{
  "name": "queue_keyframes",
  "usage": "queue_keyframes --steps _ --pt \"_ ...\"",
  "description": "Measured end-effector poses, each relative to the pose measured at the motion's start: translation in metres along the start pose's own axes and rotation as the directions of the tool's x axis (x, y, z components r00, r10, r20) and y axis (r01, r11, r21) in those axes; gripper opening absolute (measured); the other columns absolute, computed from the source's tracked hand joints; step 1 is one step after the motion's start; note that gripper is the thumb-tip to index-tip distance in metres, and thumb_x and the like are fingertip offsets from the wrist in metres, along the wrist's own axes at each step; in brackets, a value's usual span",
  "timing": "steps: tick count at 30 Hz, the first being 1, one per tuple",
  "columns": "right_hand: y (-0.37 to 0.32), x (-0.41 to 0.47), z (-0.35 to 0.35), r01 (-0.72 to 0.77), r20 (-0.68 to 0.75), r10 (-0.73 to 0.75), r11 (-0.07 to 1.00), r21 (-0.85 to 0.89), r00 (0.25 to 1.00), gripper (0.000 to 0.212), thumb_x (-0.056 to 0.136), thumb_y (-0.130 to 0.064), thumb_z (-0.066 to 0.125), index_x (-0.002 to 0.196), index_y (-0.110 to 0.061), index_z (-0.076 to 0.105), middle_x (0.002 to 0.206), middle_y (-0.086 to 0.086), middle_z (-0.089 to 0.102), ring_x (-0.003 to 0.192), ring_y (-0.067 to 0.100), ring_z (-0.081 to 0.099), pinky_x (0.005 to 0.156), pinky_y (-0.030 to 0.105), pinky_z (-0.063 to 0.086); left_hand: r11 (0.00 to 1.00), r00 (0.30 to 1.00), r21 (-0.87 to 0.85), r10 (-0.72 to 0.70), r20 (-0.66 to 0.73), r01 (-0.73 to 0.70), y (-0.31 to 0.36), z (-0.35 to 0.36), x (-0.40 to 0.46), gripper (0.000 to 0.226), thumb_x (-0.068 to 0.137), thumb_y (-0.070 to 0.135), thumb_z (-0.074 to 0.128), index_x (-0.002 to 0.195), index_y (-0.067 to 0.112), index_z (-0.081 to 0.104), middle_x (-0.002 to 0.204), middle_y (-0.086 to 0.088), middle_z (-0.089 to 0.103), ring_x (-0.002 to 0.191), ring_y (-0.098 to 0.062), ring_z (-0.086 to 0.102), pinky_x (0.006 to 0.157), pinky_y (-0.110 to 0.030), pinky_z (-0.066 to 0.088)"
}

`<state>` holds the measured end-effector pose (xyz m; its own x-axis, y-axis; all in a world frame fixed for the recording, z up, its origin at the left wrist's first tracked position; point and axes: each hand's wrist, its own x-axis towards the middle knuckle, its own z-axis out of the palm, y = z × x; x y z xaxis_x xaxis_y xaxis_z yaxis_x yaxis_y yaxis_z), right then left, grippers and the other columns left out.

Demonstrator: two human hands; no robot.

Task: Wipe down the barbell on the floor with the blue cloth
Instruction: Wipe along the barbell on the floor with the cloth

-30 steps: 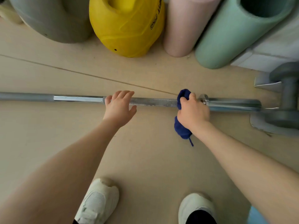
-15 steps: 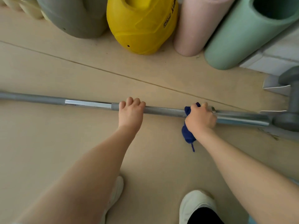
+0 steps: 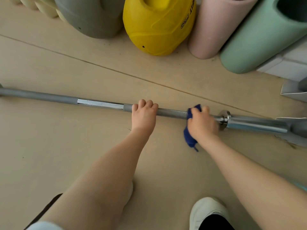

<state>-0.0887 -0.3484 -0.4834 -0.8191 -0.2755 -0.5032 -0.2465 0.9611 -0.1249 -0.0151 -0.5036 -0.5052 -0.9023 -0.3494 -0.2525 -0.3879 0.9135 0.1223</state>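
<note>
A long grey and chrome barbell (image 3: 99,103) lies across the beige floor from left to right. My left hand (image 3: 144,116) grips the bar near its middle, fingers curled over the top. My right hand (image 3: 203,124) is closed around the bar just left of the chrome collar (image 3: 224,119), with a dark blue cloth (image 3: 189,138) bunched in it. The cloth wraps the bar under my palm and hangs down towards me. The thick sleeve (image 3: 255,124) runs on to the right.
Behind the bar stand a grey weight (image 3: 93,17), a yellow weight (image 3: 157,25), a pink foam roller (image 3: 214,29) and a green foam roller (image 3: 259,39). A grey metal stand (image 3: 297,130) holds the sleeve at the right. My white shoe (image 3: 207,211) is below.
My right hand with the cloth has slid left along the bar, away from the collar, which now shows. The view has shifted left. My left hand keeps its grip.
</note>
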Motion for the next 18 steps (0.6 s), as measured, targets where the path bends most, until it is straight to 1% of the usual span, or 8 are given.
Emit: queue_keyframes --steps 2,3,6,8,11,13,15,18 --pt "-0.023 -0.007 0.009 0.176 0.040 -0.179 0.981 0.083 0.983 0.034 0.091 -0.021 0.046 0.125 -0.018 0.047 0.122 0.015 0.041 0.094 0.040 0.057 0.076 0.040 0.045 1.000 1.000 0.001 0.000 0.023 0.000 0.000 -0.001 0.001 0.024 0.085 0.005 0.053 0.106 0.013 0.059 0.107 -0.004 0.058 0.106 -0.030 0.044 0.080 -0.034 0.028" --pt "-0.031 -0.008 0.010 0.245 0.059 -0.250 0.966 0.082 0.966 0.037 0.090 -0.020 0.046 0.127 -0.020 0.046 0.121 0.014 0.041 0.092 0.039 0.057 0.074 0.040 0.045 1.000 1.000 0.006 0.005 0.029 -0.005 -0.001 -0.001 0.001 0.023 0.085 0.005 0.053 0.107 0.013 0.058 0.108 -0.004 0.057 0.106 -0.029 0.044 0.082 -0.035 0.029" --pt "-0.024 -0.001 0.002 0.288 0.035 -0.288 0.957 -0.011 0.957 0.036 0.091 -0.017 0.044 0.125 -0.027 0.048 0.114 0.013 0.042 0.092 0.035 0.056 0.072 0.039 0.043 1.000 1.000 -0.002 0.010 0.009 -0.010 -0.001 0.001 0.001 0.024 0.084 0.003 0.055 0.106 0.013 0.060 0.105 -0.004 0.058 0.103 -0.030 0.046 0.081 -0.035 0.030" --pt "0.001 0.002 -0.005 0.244 -0.012 -0.246 0.965 -0.100 0.969 0.029 0.092 -0.019 0.042 0.118 -0.028 0.053 0.108 0.013 0.044 0.091 0.035 0.055 0.072 0.039 0.043 1.000 0.999 -0.007 0.013 -0.047 -0.013 -0.002 0.003 0.001 0.023 0.076 0.001 0.065 0.096 0.012 0.064 0.094 -0.004 0.062 0.094 -0.030 0.051 0.076 -0.037 0.035" --pt "0.042 0.002 -0.013 0.045 -0.099 -0.065 0.980 -0.191 0.993 0.024 0.092 -0.019 0.042 0.110 -0.019 0.058 0.108 0.014 0.047 0.094 0.036 0.054 0.074 0.039 0.042 0.999 0.992 -0.004 0.035 -0.123 -0.036 -0.005 0.010 0.002 0.027 0.059 -0.002 0.076 0.080 0.013 0.067 0.077 -0.004 0.064 0.076 -0.030 0.057 0.066 -0.034 0.040" --pt "0.049 0.003 -0.012 -0.072 -0.103 0.057 0.987 -0.147 0.993 0.023 0.091 -0.018 0.046 0.111 -0.016 0.056 0.112 0.015 0.046 0.097 0.035 0.053 0.073 0.038 0.042 0.999 0.990 -0.009 0.041 -0.137 -0.042 -0.007 0.013 0.002 0.026 0.060 -0.001 0.076 0.080 0.013 0.068 0.077 -0.004 0.064 0.076 -0.031 0.057 0.065 -0.035 0.041" --pt "0.037 0.006 -0.005 -0.151 -0.084 0.148 0.988 -0.042 0.985 0.024 0.090 -0.016 0.047 0.113 -0.015 0.051 0.118 0.015 0.042 0.099 0.035 0.052 0.072 0.039 0.043 0.999 0.989 -0.033 0.030 -0.146 -0.035 -0.008 0.015 0.002 0.025 0.063 0.000 0.074 0.084 0.012 0.068 0.080 -0.005 0.065 0.080 -0.032 0.057 0.068 -0.036 0.040" --pt "0.013 0.007 0.010 -0.144 -0.109 0.148 0.988 0.050 0.983 0.021 0.092 -0.014 0.042 0.111 -0.016 0.049 0.119 0.014 0.038 0.093 0.035 0.053 0.067 0.038 0.042 0.998 0.985 -0.045 0.024 -0.170 -0.032 -0.009 0.018 0.003 0.024 0.065 0.001 0.074 0.085 0.012 0.069 0.082 -0.006 0.066 0.081 -0.033 0.058 0.069 -0.037 0.041"
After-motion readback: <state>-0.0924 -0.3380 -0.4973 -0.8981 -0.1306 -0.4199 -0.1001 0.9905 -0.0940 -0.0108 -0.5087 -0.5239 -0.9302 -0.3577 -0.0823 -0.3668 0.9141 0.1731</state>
